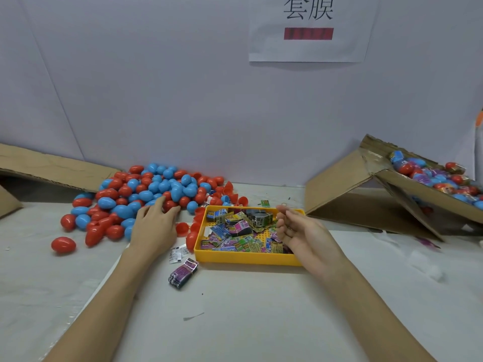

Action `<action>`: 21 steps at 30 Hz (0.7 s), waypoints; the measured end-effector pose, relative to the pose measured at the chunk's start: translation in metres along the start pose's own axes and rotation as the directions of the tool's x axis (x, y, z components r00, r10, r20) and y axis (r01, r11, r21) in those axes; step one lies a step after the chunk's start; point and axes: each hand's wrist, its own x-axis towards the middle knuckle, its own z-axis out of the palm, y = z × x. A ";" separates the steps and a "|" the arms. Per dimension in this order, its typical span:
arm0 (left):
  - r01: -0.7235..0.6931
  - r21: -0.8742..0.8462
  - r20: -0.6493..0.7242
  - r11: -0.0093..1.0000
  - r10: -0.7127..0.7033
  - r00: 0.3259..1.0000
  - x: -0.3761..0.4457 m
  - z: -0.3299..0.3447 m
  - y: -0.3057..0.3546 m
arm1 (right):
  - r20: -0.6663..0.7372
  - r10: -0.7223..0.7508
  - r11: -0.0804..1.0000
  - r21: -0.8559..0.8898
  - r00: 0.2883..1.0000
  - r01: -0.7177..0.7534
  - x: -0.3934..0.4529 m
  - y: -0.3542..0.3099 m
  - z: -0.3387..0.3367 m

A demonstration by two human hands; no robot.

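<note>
So the left hand (154, 227) is lying palm down with its fingers spread and pretty much straight. The fingertips are touching the near edge of the egg pile (156, 189), a big heap of red and blue plastic eggs, and it isn't gripping any of them. The right hand (295, 232) is hovering over the right end of the yellow tray (248, 258), palm turned to the left and fingers loosely curled. As far as I can see, it's holding nothing. The egg pile is spreading across the far left of the table (248, 309), right up against the wall, and the tray is sitting just to the right of it, between the two hands. The tray is holding a jumble of little printed labels (235, 231). A few loose red half shells (192, 239) are lying against the tray's left side, and some small white packets (177, 253) are lying just near of them. A purple bundle (183, 273) of labels is lying nearer again. One lone red egg (63, 245) is sitting apart at the near left of the pile. Further out, a cardboard flap (52, 165) is leaning at the far left, and a tilted cardboard box (339, 184) at the far right is holding wrapped eggs (431, 176). A paper sign (308, 27) is hanging on the wall above.
</note>
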 end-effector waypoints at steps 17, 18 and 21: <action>-0.207 -0.414 -0.334 0.887 0.063 0.940 -0.014 -0.051 0.037 | -0.005 -0.011 0.999 -0.034 1.000 0.011 0.001 0.001 -0.001; -0.224 -0.495 -0.346 0.839 0.046 0.937 -0.018 -0.055 0.046 | -0.001 -0.021 0.998 -0.052 1.000 0.021 0.001 0.002 -0.001; -0.285 -0.671 -0.338 0.685 0.059 0.939 -0.030 -0.064 0.076 | 0.019 -0.064 0.987 -0.147 0.998 0.066 0.000 0.003 -0.001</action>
